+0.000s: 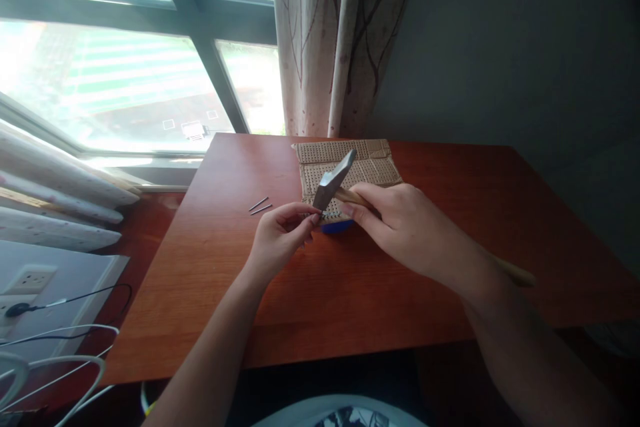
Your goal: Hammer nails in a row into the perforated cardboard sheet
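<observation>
My right hand [393, 210] is wrapped round the wooden handle of a hammer [334, 180], close below its metal head. The handle's far end shows past my right wrist. The head slants, its lower tip right by the fingertips of my left hand [283, 230]. Thumb and forefinger of that hand are pinched together at the near edge of a piece of cardboard [320, 155] covered in rows of small holes. What they pinch is too small and hidden to make out. A blue object [336, 227] shows beneath the cardboard's near edge.
Two thin metal nails [259, 204] lie on the reddish wooden table [200, 300], left of the cardboard. Behind the table hang a curtain [313, 47] and a large window. White cables [65, 360] and a wall socket [31, 279] are at the lower left.
</observation>
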Action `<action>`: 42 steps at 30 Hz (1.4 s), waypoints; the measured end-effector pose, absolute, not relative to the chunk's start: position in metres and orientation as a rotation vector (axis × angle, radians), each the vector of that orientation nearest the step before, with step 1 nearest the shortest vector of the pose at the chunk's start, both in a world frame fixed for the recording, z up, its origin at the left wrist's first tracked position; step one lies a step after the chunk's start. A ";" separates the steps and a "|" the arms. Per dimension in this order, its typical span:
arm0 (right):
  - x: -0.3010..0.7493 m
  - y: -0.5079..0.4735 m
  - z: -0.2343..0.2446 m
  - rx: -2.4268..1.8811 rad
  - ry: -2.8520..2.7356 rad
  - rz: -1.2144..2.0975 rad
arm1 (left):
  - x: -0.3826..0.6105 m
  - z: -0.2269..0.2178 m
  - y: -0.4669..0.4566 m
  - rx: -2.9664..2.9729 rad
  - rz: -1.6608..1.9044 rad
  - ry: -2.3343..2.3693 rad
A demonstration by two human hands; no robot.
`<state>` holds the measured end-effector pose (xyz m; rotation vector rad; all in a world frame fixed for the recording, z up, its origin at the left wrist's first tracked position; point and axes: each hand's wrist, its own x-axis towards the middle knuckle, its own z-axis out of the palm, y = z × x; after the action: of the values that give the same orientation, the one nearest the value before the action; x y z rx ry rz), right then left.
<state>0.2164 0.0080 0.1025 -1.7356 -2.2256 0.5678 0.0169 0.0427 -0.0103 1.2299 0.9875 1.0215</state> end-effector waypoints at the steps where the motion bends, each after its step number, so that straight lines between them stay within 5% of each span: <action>1: 0.217 0.008 0.102 -1.738 -2.220 0.565 | 0.017 -0.011 0.043 1.228 1.024 0.990; 42: 0.217 0.012 0.093 -1.753 -2.232 0.582 | 0.017 -0.008 0.042 1.212 1.005 0.989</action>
<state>0.2168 0.0116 0.0926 -1.7534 -2.2324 0.5821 0.0173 0.0420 -0.0085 1.2122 0.9889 1.0046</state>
